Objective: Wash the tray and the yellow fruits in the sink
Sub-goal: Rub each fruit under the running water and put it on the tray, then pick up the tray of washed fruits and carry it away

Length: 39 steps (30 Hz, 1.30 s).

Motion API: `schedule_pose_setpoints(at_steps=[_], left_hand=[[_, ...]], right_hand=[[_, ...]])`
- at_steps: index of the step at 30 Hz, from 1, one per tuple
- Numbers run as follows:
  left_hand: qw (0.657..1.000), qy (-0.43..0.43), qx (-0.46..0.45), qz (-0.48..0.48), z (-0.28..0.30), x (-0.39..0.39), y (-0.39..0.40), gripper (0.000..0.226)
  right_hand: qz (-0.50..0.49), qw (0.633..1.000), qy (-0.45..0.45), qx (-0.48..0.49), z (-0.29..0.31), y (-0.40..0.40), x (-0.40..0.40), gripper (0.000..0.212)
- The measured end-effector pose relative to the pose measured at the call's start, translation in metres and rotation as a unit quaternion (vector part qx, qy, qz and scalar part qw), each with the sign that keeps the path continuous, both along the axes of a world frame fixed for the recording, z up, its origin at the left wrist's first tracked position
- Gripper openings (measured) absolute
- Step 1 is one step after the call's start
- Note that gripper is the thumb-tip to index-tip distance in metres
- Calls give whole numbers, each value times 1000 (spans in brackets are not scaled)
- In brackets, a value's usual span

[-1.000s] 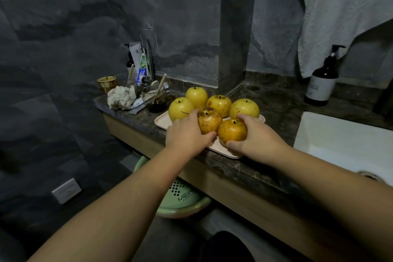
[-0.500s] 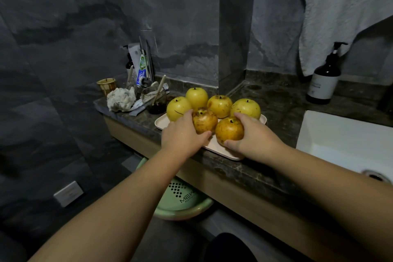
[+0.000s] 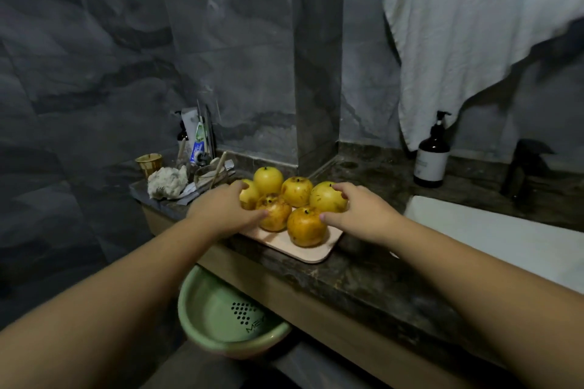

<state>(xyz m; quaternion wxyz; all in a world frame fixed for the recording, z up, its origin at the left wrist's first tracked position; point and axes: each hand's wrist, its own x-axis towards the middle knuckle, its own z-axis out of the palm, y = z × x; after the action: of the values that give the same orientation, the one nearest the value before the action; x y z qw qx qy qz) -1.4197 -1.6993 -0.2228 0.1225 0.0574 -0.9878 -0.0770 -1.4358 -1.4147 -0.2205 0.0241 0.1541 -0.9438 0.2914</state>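
Pale pink tray (image 3: 311,254) sits on the dark marble counter (image 3: 363,281), near its front edge, left of the white sink (image 3: 493,230), which lies at about 3 o'clock from the tray. Six yellow fruits on the tray, bunched and touching: rear fruit (image 3: 268,179) at 12 o'clock of the cluster, far-left fruit (image 3: 248,197) at 9 o'clock, middle fruit (image 3: 296,191), right fruit (image 3: 325,199) at 2 o'clock, brown-spotted front-left fruit (image 3: 274,212), orange-toned front fruit (image 3: 306,227) at 6 o'clock. Left hand (image 3: 221,210) reaches in from 8 o'clock: fingers curled over the far-left fruit, thumb tip touching the front-left fruit. Fingers lie close together, not spread. Right hand (image 3: 363,215) comes in from 4 o'clock: fingers curled over the top of the right fruit, thumb pressed against the side of the front fruit, so the hand spans both. Whether either fruit is lifted off the tray cannot be told. At 10 o'clock from the tray: crumpled white cloth (image 3: 167,181), small gold cup (image 3: 149,163), glass with a stick in it (image 3: 210,175), upright tubes and brushes (image 3: 199,139). Dark pump bottle (image 3: 432,156) at 2 o'clock by the wall. White towel (image 3: 467,28) hangs above it. Green basin (image 3: 227,316) below the counter at 6 o'clock.
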Motion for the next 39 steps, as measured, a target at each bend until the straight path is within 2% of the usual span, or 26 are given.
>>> schedule_pose_setpoints(at_steps=[3,9,14,17,20,23,25,29,31,33,35,36,37,39], left_hand=[[999,26,2,-25,16,0,-2,83],[994,-7,56,-89,15,-11,2,86],[986,-14,129,-103,5,-40,-5,82],[980,-18,165,-108,4,-55,-14,73],[981,-24,168,-98,8,-66,-24,67],[981,-106,151,-64,21,-72,-33,90],[973,-170,143,-56,28,-76,-39,99],[947,-249,199,-50,26,-81,-53,99],[927,-251,278,-9,26,-84,-57,98],[888,-223,399,60,24,-93,-58,95],[845,-232,474,88,24,-107,-59,64],[835,-248,484,82,26,-112,-58,50],[830,-262,487,79,26,-118,-57,49],[821,-284,488,83,24,-130,-56,66]], right_hand=[[-8,1000,-12,-5,1,6,1,84],[-24,999,-32,-29,-7,11,-10,77],[-48,997,-54,-24,-19,16,-44,35],[-26,995,-100,-13,-19,18,-63,37],[-11,982,-186,-5,-15,16,-73,45],[1,966,-258,2,-13,15,-75,49],[-3,952,-306,-13,-13,17,-73,41],[-68,911,-403,-53,-11,13,-69,31],[-102,886,-448,-68,-9,6,-70,32],[-136,868,-469,-88,-9,2,-69,30],[-171,856,-478,-94,-12,-1,-72,36],[-187,851,-481,-95,-13,-2,-73,39],[-202,847,-481,-100,-15,-3,-74,41],[-220,844,-477,-112,-18,-4,-76,39]])
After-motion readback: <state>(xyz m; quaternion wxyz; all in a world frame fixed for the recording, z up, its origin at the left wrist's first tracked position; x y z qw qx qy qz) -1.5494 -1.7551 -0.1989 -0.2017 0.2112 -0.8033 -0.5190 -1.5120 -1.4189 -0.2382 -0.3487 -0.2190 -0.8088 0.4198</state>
